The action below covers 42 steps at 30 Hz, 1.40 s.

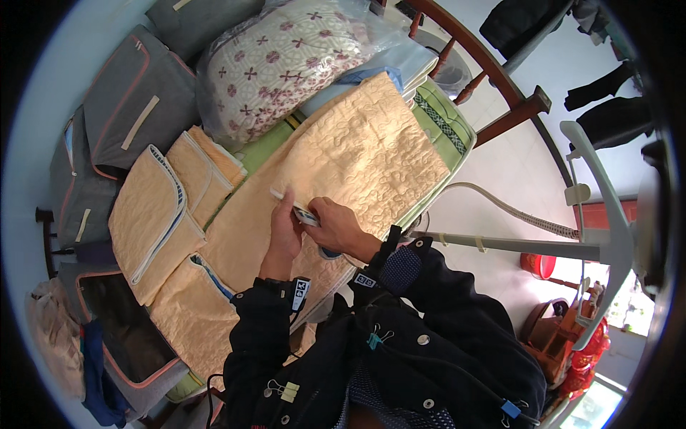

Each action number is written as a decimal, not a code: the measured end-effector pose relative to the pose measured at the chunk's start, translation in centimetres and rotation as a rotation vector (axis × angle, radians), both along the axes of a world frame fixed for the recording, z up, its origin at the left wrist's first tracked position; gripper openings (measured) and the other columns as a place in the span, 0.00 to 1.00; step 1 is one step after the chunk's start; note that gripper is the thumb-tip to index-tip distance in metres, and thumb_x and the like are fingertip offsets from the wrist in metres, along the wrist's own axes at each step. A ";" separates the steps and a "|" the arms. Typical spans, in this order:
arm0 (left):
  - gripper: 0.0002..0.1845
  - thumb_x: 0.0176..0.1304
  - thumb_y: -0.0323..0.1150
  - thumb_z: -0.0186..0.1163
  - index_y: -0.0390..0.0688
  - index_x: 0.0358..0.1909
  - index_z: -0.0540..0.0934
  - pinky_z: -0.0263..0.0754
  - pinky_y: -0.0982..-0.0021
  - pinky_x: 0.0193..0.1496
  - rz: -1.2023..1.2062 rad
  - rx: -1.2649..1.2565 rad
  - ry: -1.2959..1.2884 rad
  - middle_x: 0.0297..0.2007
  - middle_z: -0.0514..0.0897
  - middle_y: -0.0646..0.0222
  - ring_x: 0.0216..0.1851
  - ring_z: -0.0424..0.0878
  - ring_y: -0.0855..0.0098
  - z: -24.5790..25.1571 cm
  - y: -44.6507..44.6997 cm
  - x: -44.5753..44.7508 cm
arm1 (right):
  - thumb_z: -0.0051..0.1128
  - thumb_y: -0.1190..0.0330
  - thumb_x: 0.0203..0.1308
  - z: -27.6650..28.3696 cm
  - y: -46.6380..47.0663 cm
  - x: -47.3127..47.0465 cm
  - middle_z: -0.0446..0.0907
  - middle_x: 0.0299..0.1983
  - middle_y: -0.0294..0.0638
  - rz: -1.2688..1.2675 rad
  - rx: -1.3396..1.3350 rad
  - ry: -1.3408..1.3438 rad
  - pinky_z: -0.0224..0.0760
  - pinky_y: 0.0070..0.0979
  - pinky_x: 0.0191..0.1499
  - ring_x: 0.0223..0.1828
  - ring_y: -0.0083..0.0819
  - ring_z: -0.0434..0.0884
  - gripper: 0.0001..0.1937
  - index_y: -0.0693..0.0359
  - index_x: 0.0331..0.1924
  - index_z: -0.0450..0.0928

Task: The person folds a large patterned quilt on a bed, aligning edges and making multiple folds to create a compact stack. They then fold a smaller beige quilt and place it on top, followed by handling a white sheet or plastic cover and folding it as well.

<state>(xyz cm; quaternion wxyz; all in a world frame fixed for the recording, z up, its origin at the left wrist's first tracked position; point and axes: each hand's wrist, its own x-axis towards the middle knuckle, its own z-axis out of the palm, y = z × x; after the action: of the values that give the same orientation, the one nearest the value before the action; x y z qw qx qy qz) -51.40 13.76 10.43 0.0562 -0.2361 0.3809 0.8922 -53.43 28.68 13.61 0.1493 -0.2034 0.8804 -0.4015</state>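
Observation:
A peach quilted bedspread with white-bound edges lies partly folded across the bed. Near its middle, my left hand pinches the pale bound edge, thumb on top. Just to the right, my right hand grips the same edge, its fingers curled over a patch where blue-patterned lining shows. The two hands are close together, a short stretch of binding between them. Left of them sit a folded peach quilted piece with blue-and-white trim and a smaller folded piece. What the fingers cover is hidden.
A green mattress lies underneath. Behind are a plastic-wrapped floral quilt and grey fabric storage bags. A wooden bed rail borders the far side. At right stands a garment steamer frame with its hose.

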 end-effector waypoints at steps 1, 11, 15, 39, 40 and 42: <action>0.20 0.74 0.40 0.62 0.40 0.60 0.74 0.77 0.68 0.54 0.043 -0.008 -0.031 0.49 0.82 0.71 0.51 0.81 0.73 0.4 0.3 -0.2 | 0.62 0.58 0.60 0.1 -0.1 0.1 0.81 0.41 0.52 -0.006 -0.024 0.004 0.78 0.45 0.43 0.40 0.54 0.84 0.17 0.62 0.46 0.77; 0.36 0.53 0.16 0.56 0.33 0.68 0.64 0.70 0.66 0.66 0.218 -0.810 0.245 0.62 0.74 0.56 0.62 0.76 0.62 1.3 -1.5 1.4 | 0.61 0.63 0.59 -2.0 -2.3 2.6 0.78 0.44 0.54 0.141 -0.086 -0.008 0.78 0.49 0.42 0.41 0.57 0.83 0.18 0.61 0.50 0.72; 0.47 0.52 0.14 0.56 0.36 0.77 0.53 0.68 0.65 0.68 0.210 -0.571 -0.028 0.68 0.70 0.51 0.66 0.72 0.60 -3.8 -3.7 2.2 | 0.60 0.65 0.58 -5.5 -3.1 2.3 0.78 0.45 0.56 0.256 0.145 -0.103 0.78 0.48 0.46 0.44 0.57 0.83 0.19 0.63 0.51 0.71; 0.20 0.68 0.25 0.62 0.31 0.61 0.76 0.82 0.63 0.56 -0.125 -0.311 -0.231 0.54 0.84 0.59 0.52 0.85 0.64 -3.0 3.2 9.8 | 0.63 0.63 0.59 -8.6 12.0 -4.1 0.77 0.54 0.53 -0.459 0.195 0.299 0.70 0.48 0.60 0.58 0.53 0.76 0.23 0.60 0.57 0.76; 0.19 0.68 0.24 0.61 0.30 0.60 0.77 0.80 0.65 0.59 -0.110 -0.309 -0.210 0.53 0.84 0.58 0.52 0.85 0.64 -2.4 3.3 10.0 | 0.64 0.64 0.58 -8.4 13.1 -5.6 0.77 0.55 0.53 -0.547 0.243 0.331 0.69 0.47 0.61 0.60 0.53 0.75 0.23 0.60 0.57 0.76; 0.19 0.69 0.24 0.61 0.30 0.59 0.77 0.79 0.65 0.60 -0.120 -0.198 -0.153 0.53 0.85 0.58 0.53 0.85 0.64 -1.6 3.5 11.3 | 0.64 0.64 0.57 -8.3 15.3 -8.3 0.76 0.58 0.52 -0.679 0.304 0.381 0.68 0.46 0.62 0.61 0.51 0.74 0.24 0.60 0.58 0.76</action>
<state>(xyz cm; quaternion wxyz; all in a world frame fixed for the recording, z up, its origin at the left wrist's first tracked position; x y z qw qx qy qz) -40.10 17.30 8.84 0.1146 -0.2847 0.4752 0.8246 -61.77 43.94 5.27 -0.1287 0.0521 0.9586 -0.2487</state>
